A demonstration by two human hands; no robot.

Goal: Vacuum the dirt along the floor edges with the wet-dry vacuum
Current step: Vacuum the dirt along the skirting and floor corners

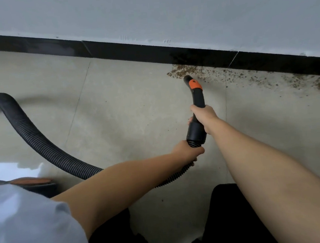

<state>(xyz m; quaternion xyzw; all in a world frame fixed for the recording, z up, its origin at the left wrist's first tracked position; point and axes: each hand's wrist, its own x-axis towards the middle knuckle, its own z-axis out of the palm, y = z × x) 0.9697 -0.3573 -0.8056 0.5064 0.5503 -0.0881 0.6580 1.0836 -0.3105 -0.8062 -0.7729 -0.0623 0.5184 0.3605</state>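
A black vacuum nozzle (194, 91) with an orange collar points at the floor edge, its tip just short of a patch of brown dirt (185, 71). More dirt is scattered to the right along the black skirting (123, 51). My right hand (204, 116) grips the nozzle's curved handle. My left hand (188, 150) grips the ribbed black hose (34, 139) right behind the handle's cuff. The hose loops away to the left and back out of frame.
The floor is pale beige tile (127, 104) with thin joints below a white wall (166, 11). A dark vacuum body with an orange top (34, 184) sits at the lower left beside my sleeve. My dark trousers fill the bottom edge.
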